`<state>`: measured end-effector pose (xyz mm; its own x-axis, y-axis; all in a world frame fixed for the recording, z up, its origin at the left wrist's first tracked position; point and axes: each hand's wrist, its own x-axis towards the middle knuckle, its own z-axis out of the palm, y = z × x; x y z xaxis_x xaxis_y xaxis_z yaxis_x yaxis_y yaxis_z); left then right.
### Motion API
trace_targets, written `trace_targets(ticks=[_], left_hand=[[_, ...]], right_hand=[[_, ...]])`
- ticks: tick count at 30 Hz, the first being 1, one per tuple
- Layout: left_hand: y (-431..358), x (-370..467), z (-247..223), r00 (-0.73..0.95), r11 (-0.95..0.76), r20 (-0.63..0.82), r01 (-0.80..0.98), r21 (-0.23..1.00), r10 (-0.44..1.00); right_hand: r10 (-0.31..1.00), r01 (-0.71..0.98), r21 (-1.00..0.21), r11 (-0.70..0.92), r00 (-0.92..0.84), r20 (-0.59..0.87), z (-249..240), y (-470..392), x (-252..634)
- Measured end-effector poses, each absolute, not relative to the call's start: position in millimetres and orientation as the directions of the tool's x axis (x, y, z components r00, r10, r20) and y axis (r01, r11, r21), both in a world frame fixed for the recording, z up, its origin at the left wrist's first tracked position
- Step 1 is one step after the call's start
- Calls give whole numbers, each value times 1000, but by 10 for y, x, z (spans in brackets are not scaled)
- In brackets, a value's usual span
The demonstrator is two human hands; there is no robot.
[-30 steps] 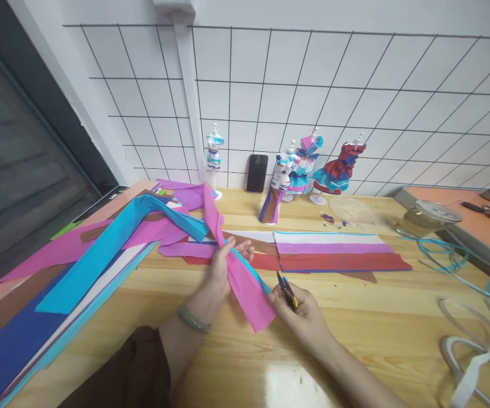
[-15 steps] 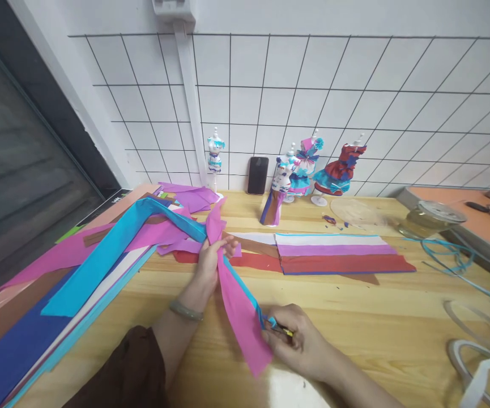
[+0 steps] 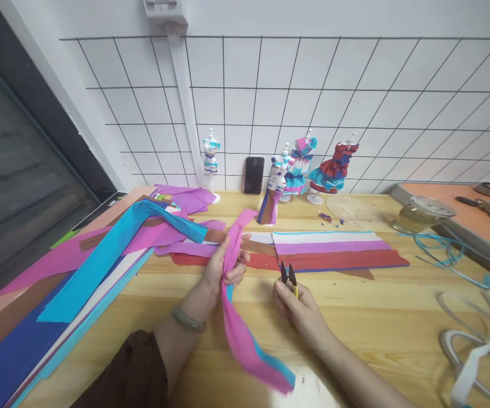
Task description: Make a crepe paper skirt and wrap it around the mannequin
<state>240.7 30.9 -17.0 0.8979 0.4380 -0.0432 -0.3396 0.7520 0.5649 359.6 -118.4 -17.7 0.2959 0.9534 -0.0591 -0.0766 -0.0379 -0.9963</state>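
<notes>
My left hand (image 3: 223,272) is closed around a pink crepe paper strip (image 3: 237,334), with a narrow blue strip (image 3: 276,367) lying along its edge. The lower ends of both hang down to the right over the table front. In my right hand (image 3: 298,309) is a pair of thread snips (image 3: 288,275), black blades pointing up and slightly apart, a bit of yellow handle showing. The snips are apart from the strips. Behind my left hand, a wide blue strip (image 3: 100,255) bends over the pile and ends near my fingers.
Layered coloured strips (image 3: 338,252) lie flat beyond my right hand. Small dress forms (image 3: 336,164) in paper outfits and a phone (image 3: 254,175) stand by the tiled wall. A clear jar (image 3: 425,214), blue cord (image 3: 444,255) and white tape rolls (image 3: 461,362) are at right.
The snips have come away from the strips and moved up, blades now in plain view. The blue strip end by my left hand is separate, and the held strips' lower end has swung right.
</notes>
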Motion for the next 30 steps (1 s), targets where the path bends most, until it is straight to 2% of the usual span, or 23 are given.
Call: trace_targets(ticks=[5, 7, 10, 12, 18, 24, 30], left_hand=[[253, 2451, -151, 953, 760, -60, -198, 619, 297], [189, 2477, -111, 966, 741, -138, -72, 667, 218], [37, 2517, -86, 943, 632, -327, 217, 744, 61], [-65, 2534, -110, 920, 537, -390, 314, 783, 30], [-135, 2539, -195, 940, 474, -310, 210, 855, 143], [-51, 2541, -136, 878, 468, -308, 111, 876, 367], [-11, 2523, -162, 878, 411, -286, 116, 904, 382]], right_hand=[[915, -246, -966, -77, 367, -166, -239, -1105, 3605], [890, -302, -952, -40, 422, -171, -261, -1081, 3620], [856, -347, -938, 31, 494, -154, -271, -1055, 3673], [840, -359, -932, 56, 520, -151, -260, -1044, 3717], [826, -344, -937, 65, 546, -143, -222, -1022, 3818], [782, -331, -939, 89, 608, -140, -235, -1018, 3872], [787, -329, -938, 108, 605, -121, -223, -1022, 3870]])
